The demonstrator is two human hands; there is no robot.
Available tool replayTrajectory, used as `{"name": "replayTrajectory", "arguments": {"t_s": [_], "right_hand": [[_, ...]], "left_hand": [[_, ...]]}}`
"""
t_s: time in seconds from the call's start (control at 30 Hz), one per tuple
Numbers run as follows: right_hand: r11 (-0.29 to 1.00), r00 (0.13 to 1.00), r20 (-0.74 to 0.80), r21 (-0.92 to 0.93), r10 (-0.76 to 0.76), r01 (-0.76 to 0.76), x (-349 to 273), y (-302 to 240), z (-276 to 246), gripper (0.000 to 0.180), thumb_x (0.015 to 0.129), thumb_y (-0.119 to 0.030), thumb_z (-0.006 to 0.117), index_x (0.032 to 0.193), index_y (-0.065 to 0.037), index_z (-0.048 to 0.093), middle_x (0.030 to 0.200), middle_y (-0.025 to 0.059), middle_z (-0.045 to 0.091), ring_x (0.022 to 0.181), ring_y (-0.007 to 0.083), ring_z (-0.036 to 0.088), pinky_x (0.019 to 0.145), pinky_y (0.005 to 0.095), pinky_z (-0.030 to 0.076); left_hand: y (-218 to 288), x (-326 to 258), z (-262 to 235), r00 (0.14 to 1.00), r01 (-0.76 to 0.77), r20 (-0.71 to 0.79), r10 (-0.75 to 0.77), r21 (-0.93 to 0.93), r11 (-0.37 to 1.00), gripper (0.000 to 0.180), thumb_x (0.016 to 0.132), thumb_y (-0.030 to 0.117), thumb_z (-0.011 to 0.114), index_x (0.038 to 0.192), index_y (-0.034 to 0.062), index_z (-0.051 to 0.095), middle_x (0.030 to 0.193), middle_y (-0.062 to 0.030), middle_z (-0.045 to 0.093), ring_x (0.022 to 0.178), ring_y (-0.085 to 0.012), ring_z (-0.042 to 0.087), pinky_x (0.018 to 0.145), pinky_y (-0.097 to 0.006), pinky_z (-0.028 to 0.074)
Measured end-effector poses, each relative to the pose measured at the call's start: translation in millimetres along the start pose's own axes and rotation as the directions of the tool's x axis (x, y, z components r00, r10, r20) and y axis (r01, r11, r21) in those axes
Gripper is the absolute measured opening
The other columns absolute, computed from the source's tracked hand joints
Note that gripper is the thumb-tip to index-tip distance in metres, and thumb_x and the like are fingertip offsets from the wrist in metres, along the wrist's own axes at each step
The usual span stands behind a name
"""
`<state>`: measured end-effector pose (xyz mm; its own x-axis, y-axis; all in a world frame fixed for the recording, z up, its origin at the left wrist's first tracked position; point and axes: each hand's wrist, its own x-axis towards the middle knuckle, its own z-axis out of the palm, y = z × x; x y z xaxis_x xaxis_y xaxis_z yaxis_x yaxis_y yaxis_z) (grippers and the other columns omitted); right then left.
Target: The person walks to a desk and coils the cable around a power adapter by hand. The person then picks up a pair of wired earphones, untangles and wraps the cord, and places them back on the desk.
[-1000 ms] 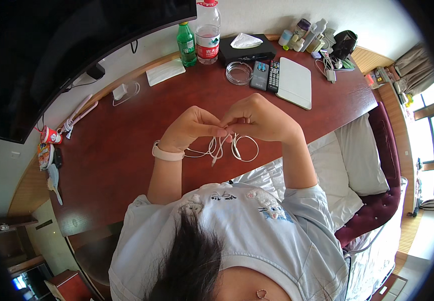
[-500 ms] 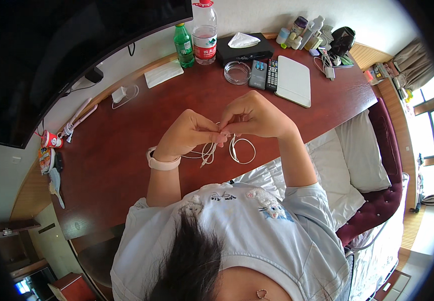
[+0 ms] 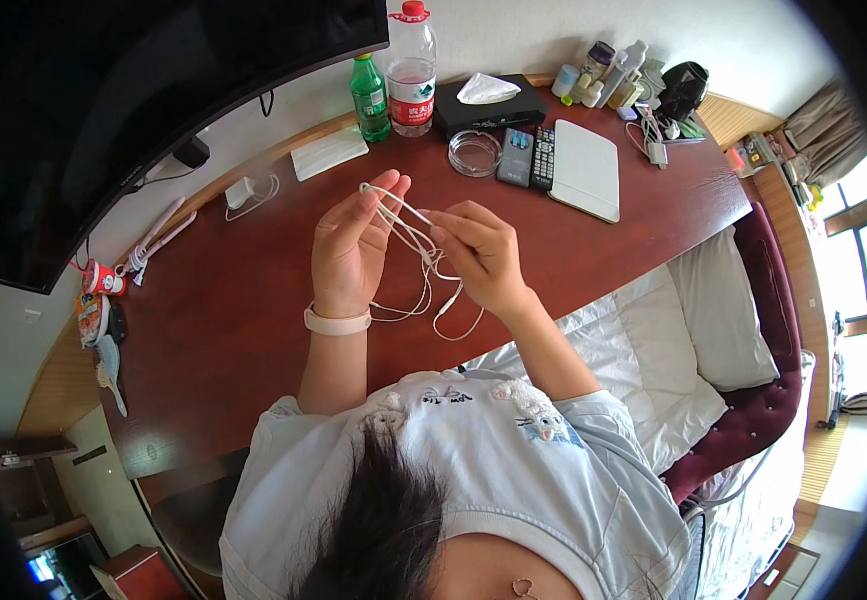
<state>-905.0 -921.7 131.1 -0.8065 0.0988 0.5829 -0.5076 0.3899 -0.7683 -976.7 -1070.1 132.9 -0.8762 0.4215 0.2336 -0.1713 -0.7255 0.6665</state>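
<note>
A thin white cable (image 3: 413,240) is held up in loose loops above the desk, with slack trailing down in front of me. My left hand (image 3: 351,245) is upright, pinching the top of the loops between thumb and fingertips. To the right, my right hand (image 3: 483,255) grips a strand of the same cable with bent fingers and thumb. A strand runs nearly straight between the two hands. The cable's ends are too small to make out. A pale band circles my left wrist.
The dark red desk (image 3: 243,330) spans the front. Along its back stand a green bottle (image 3: 370,105), a large clear bottle (image 3: 412,95), a black box (image 3: 493,105), a glass ashtray (image 3: 474,153), remotes (image 3: 543,158) and a white tablet-like slab (image 3: 585,170). A screen (image 3: 153,80) overhangs the left.
My hands were close together over the cable, fingertips meeting. They have since moved apart, the left lifting the loops upward and the right turning lower, with a strand stretched between them.
</note>
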Motion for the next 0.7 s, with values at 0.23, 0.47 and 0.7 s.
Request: {"name": "replayTrajectory", "arguments": {"t_s": [0.23, 0.47, 0.7], "right_hand": [[0.992, 0.989, 0.131, 0.089, 0.072, -0.084, -7.2, -10.0, 6.6, 0.023, 0.085, -0.002, 0.049, 0.105, 0.004, 0.06, 0.073, 0.0123, 0.053, 0.064, 0.0234, 0.053, 0.059, 0.032, 0.043], [0.992, 0.981, 0.154, 0.032, 0.115, -0.121, -11.2, -4.7, 10.4, 0.012, 0.085, -0.009, 0.055, 0.087, 0.002, 0.061, 0.065, 0.0082, 0.052, 0.054, 0.0196, 0.049, 0.05, 0.0294, 0.039], [0.732, 0.847, 0.271, 0.425, 0.458, -0.532, -15.0, 5.7, 7.5, 0.021, 0.09, -0.014, 0.051, 0.091, 0.002, 0.065, 0.062, -0.0019, 0.052, 0.055, 0.0041, 0.043, 0.048, 0.0217, 0.034]], "left_hand": [[-4.1, -0.4, -1.7, 0.996, -0.07, -0.058, 0.066, -0.082, 0.994, 0.016, 0.086, 0.01, 0.059, 0.097, -0.001, 0.063, 0.105, -0.0154, 0.061, 0.098, -0.0239, 0.059, 0.097, -0.04, 0.041], [-1.1, -2.9, -2.4, 0.999, -0.048, -0.021, 0.047, -0.062, 0.997, 0.014, 0.087, 0.011, 0.055, 0.094, 0.0037, 0.065, 0.103, -0.0112, 0.064, 0.094, -0.0194, 0.062, 0.103, -0.044, 0.035], [0.8, -2.4, -10.7, 0.986, 0.119, -0.096, -0.136, -0.161, 0.98, 0.012, 0.085, 0.01, 0.057, 0.089, 0.002, 0.065, 0.099, -0.0122, 0.064, 0.094, -0.0202, 0.061, 0.1, -0.043, 0.039]]}}
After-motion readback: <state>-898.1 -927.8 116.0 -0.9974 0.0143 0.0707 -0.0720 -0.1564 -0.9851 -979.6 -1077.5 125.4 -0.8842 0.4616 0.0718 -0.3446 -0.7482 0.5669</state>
